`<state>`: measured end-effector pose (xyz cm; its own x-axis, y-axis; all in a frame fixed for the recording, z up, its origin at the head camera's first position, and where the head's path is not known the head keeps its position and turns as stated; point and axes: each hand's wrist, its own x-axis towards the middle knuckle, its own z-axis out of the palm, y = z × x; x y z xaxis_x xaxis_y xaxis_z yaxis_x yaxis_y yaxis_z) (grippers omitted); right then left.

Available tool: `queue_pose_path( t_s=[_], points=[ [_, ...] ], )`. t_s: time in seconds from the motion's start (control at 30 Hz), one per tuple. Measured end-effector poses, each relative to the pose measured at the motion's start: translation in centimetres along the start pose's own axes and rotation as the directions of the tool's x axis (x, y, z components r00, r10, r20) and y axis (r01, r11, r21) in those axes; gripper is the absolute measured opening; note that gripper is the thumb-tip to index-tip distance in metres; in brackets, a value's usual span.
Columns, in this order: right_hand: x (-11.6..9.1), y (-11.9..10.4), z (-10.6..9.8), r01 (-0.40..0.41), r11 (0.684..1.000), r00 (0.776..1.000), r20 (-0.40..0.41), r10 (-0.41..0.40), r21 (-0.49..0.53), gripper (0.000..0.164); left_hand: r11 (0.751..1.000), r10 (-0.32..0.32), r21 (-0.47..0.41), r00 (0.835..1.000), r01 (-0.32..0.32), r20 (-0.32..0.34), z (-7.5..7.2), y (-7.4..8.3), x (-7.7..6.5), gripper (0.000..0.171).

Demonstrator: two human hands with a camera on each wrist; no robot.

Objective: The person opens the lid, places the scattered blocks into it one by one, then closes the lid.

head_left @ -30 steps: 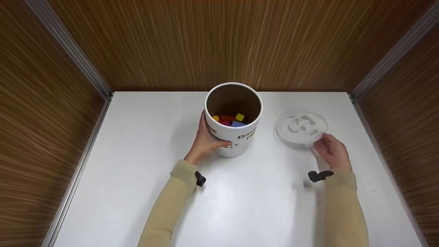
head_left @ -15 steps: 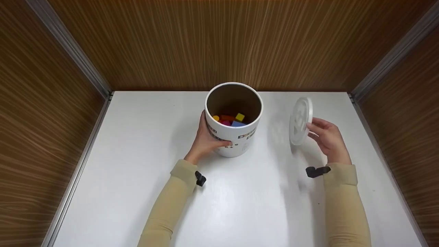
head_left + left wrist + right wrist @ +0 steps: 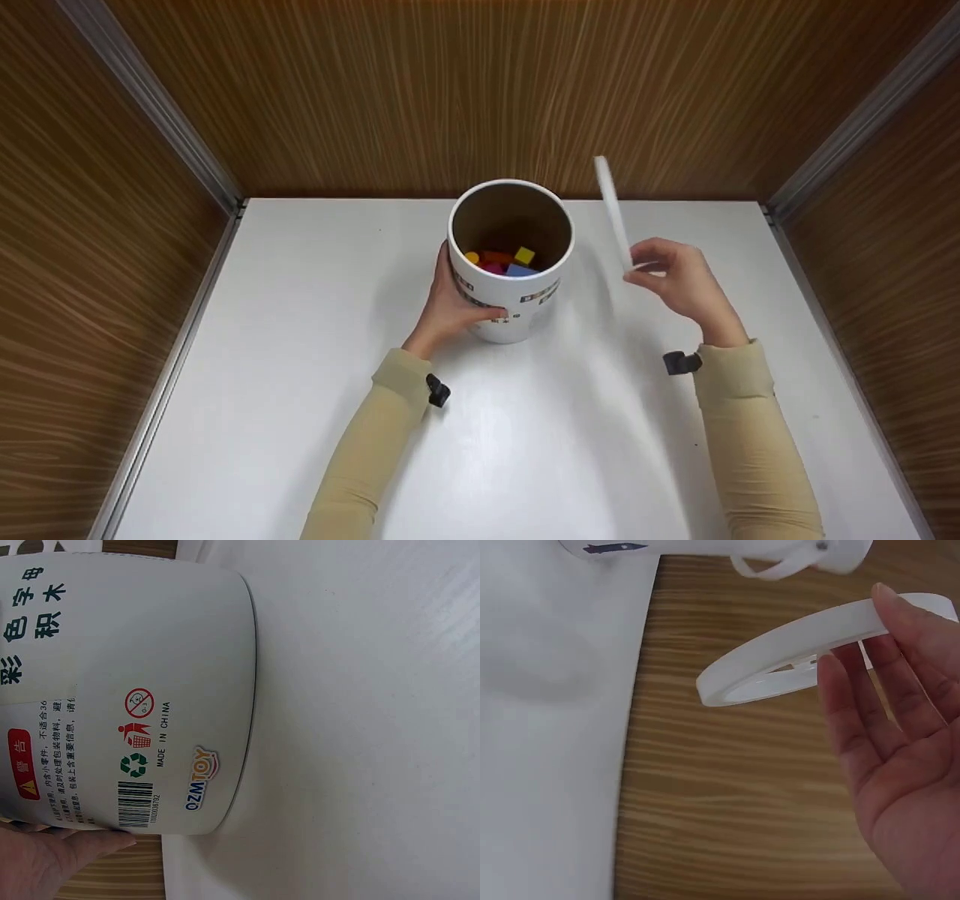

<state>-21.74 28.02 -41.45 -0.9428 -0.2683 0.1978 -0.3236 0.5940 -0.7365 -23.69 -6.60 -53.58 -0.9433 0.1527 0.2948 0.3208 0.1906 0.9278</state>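
Note:
A white printed bucket [image 3: 517,304] stands upright and uncovered on the table, and several coloured toy blocks [image 3: 524,256] lie inside it. My left hand [image 3: 448,309] grips its left side, thumb across the front; the left wrist view shows the printed wall [image 3: 180,652] and part of that hand [image 3: 52,859]. To the right of the bucket, my right hand [image 3: 675,279] pinches a white round lid [image 3: 614,214] by its lower edge. The lid is held on edge in the air, apart from the bucket. In the right wrist view thumb and fingers hold the lid's rim [image 3: 802,637].
The white table [image 3: 315,300] is enclosed by wood-grain panels at the back [image 3: 337,97] and on both sides. A white strap-like handle [image 3: 780,566] shows on the bucket in the right wrist view.
My right hand has lifted the lid off the table, tipped it from flat to on edge, and moved it leftward towards the bucket. The left hand and bucket have stayed in place.

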Motion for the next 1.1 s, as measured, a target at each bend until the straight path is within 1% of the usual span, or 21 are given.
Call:
queue_pose_path(
  t_s=[0.1,0.2,0.27,0.33,0.47,0.63,0.83,0.97,1.1],
  points=[
    [0.6,-1.6,0.6,0.142,0.986,0.990,0.004,-0.142,-0.083,0.021,1.000,-0.009,0.010,1.000,0.009,0.000,0.0,0.0,0.0,0.132],
    [1.1,-3.0,1.1,0.258,0.954,0.966,0.013,-0.259,-0.152,0.023,1.000,-0.004,0.014,1.000,0.004,-0.001,0.0,0.0,0.0,0.134],
    [1.6,-3.8,1.3,0.322,0.926,0.946,0.030,-0.322,-0.199,0.025,1.000,-0.001,0.014,1.000,0.001,-0.001,0.0,0.0,0.0,0.136],
    [2.0,-4.4,1.6,0.371,0.895,0.927,0.052,-0.370,-0.248,0.028,1.000,0.013,0.011,1.000,-0.013,0.000,0.0,-0.1,0.1,0.138],
    [2.6,-5.2,2.3,0.435,0.829,0.896,0.078,-0.437,-0.352,0.029,0.999,0.037,-0.006,0.999,-0.037,0.009,0.0,-0.1,0.2,0.139],
    [3.3,-5.6,2.9,0.476,0.759,0.868,0.096,-0.488,-0.444,0.026,0.999,0.040,0.006,0.999,-0.040,0.007,0.0,-0.2,0.1,0.139],
    [4.3,-6.0,3.3,0.492,0.709,0.855,0.130,-0.501,-0.505,0.020,0.999,0.048,0.012,0.999,-0.048,0.002,0.0,-0.2,0.2,0.142],
    [4.9,-5.9,3.5,0.497,0.687,0.853,0.151,-0.500,-0.530,0.018,0.999,0.050,-0.006,0.999,-0.050,-0.004,0.1,-0.2,0.1,0.143],
    [5.3,-5.5,3.9,0.496,0.690,0.855,0.161,-0.492,-0.527,0.018,0.999,0.032,-0.026,0.999,-0.032,-0.006,0.2,-0.1,0.0,0.143]
  ],
)
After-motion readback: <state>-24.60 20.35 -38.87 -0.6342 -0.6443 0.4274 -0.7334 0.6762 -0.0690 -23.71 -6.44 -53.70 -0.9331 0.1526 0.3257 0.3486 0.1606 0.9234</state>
